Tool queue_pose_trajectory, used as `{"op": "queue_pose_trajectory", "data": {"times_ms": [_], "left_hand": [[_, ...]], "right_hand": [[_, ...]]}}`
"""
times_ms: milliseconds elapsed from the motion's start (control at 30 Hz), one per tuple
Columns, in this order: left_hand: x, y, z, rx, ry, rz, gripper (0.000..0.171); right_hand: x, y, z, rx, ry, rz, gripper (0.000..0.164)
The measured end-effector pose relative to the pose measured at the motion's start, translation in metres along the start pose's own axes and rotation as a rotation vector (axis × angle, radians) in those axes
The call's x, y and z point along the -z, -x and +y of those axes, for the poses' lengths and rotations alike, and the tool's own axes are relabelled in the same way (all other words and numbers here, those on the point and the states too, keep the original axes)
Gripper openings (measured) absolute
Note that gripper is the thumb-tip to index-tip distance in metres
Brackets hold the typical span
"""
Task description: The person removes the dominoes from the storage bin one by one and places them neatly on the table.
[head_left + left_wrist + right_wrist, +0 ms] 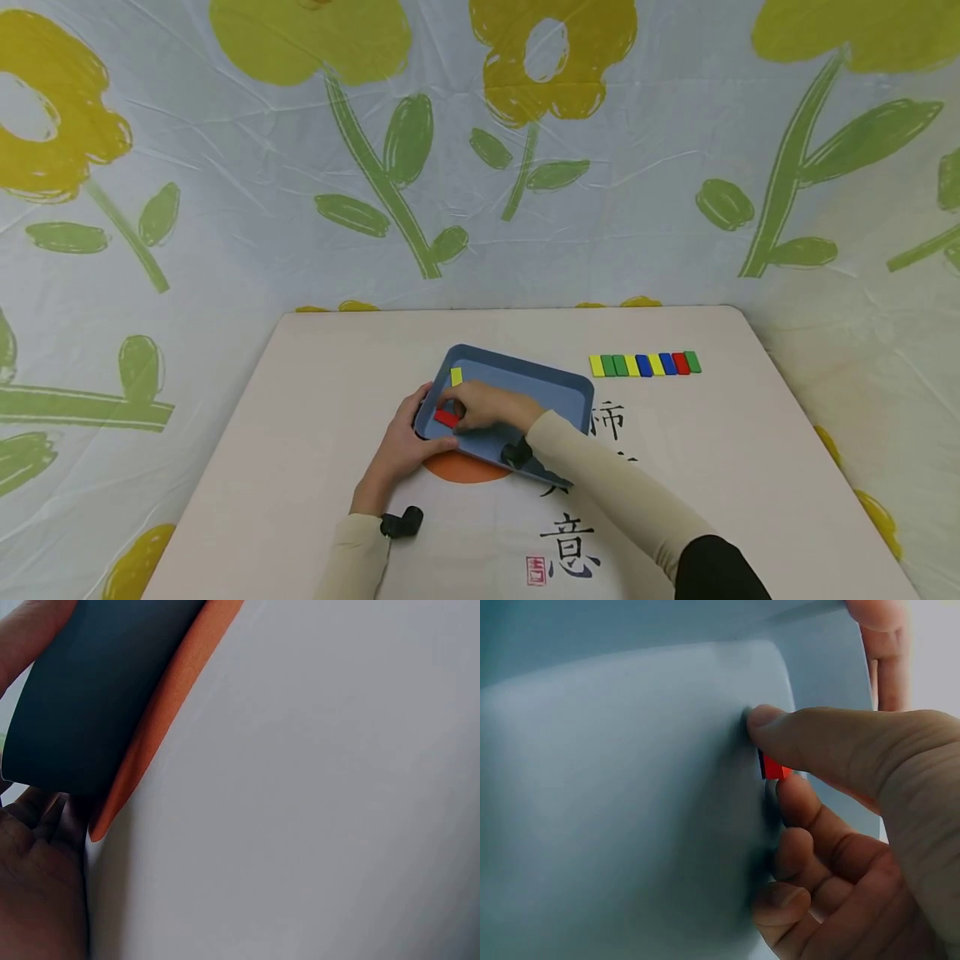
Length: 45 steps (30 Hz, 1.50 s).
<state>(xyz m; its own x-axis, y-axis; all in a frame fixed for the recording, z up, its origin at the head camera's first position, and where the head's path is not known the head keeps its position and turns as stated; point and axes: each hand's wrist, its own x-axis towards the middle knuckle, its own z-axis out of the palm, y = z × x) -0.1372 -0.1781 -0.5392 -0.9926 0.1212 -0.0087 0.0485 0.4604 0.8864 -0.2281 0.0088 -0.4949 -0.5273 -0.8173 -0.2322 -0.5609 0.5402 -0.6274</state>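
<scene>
A blue rectangular tray (528,367) sits at an angle near the middle of the table. My left hand (402,446) grips its near left corner. In the left wrist view the thumb lies above the dark tray side (82,697), with the other fingers below it. Inside the tray, my right hand (483,404) reaches across and pinches a small red block (774,768) between thumb and forefinger, close to the tray's left end. Its remaining fingers are curled, and the thumb partly hides the block. Behind it in the tray lies a yellow block (456,377).
A row of several yellow, green, blue and red blocks (645,365) lies at the back right of the table. Under the tray, an orange round patch (467,468) shows on the table cover, with black characters (570,546) at the front. A flowered cloth (570,258) hangs behind.
</scene>
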Motion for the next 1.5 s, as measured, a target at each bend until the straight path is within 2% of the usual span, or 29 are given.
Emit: {"op": "queue_pose_trajectory", "data": {"times_ms": [167, 333, 567, 733, 900, 1067, 1500], "left_hand": [[0.000, 0.001, 0.001, 0.006, -0.004, 0.000, 0.100], [0.000, 0.002, 0.001, 0.026, -0.012, 0.010, 0.100], [-0.001, 0.002, -0.001, 0.044, -0.034, 0.021, 0.101], [-0.001, 0.002, -0.002, 0.059, -0.043, 0.019, 0.102], [-0.001, 0.003, -0.003, 0.056, -0.044, 0.018, 0.104], [-0.002, 0.004, -0.003, 0.046, -0.052, 0.016, 0.104], [-0.004, 0.003, 0.000, 0.065, -0.047, 0.009, 0.105]], "right_hand": [[0.005, 0.008, 0.005, -0.031, -0.059, 0.036, 0.045], [0.016, 0.021, 0.014, -0.053, -0.082, 0.107, 0.046], [0.036, 0.046, 0.029, -0.090, -0.140, 0.169, 0.045], [0.051, 0.065, 0.044, -0.106, -0.155, 0.251, 0.044], [0.064, 0.086, 0.062, -0.154, -0.182, 0.319, 0.045], [0.074, 0.108, 0.078, -0.201, -0.152, 0.378, 0.048], [0.094, 0.176, 0.126, -0.313, -0.181, 0.475, 0.048]]}}
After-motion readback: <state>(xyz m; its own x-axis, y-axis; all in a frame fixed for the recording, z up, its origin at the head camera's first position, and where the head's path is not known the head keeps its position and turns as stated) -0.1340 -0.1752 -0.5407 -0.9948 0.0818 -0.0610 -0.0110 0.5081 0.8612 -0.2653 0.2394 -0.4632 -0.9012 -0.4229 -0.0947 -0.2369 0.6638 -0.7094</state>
